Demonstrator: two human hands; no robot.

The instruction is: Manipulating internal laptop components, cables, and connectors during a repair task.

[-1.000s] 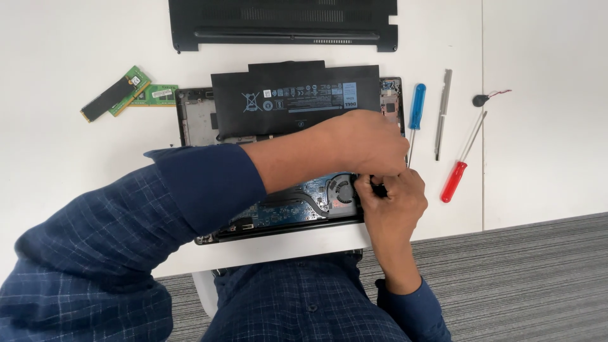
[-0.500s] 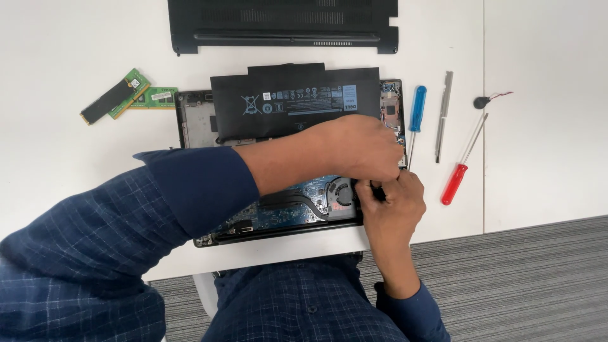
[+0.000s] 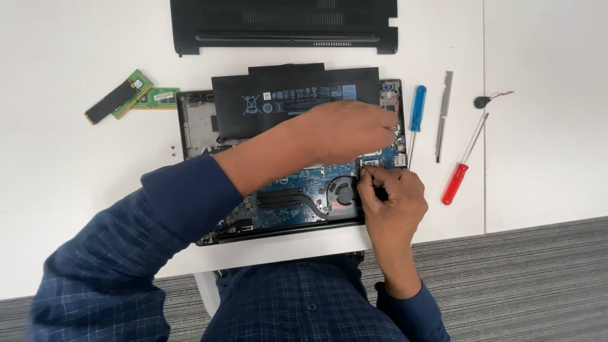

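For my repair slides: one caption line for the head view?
Both hands, left hand and right hand, work inside an opened laptop by its fan, screwdrivers alongside.

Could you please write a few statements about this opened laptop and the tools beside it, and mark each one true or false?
1. The left hand reaches across the opened black laptop and rests near its right edge. True.
2. The blue-handled screwdriver lies to the left of the laptop. False: it lies on the white table to the laptop's right.
3. The right hand works beside the round cooling fan. True.
4. The red-handled screwdriver is held in the right hand. False: it lies untouched on the table.
5. The removed black bottom cover lies above the laptop in the picture. True.
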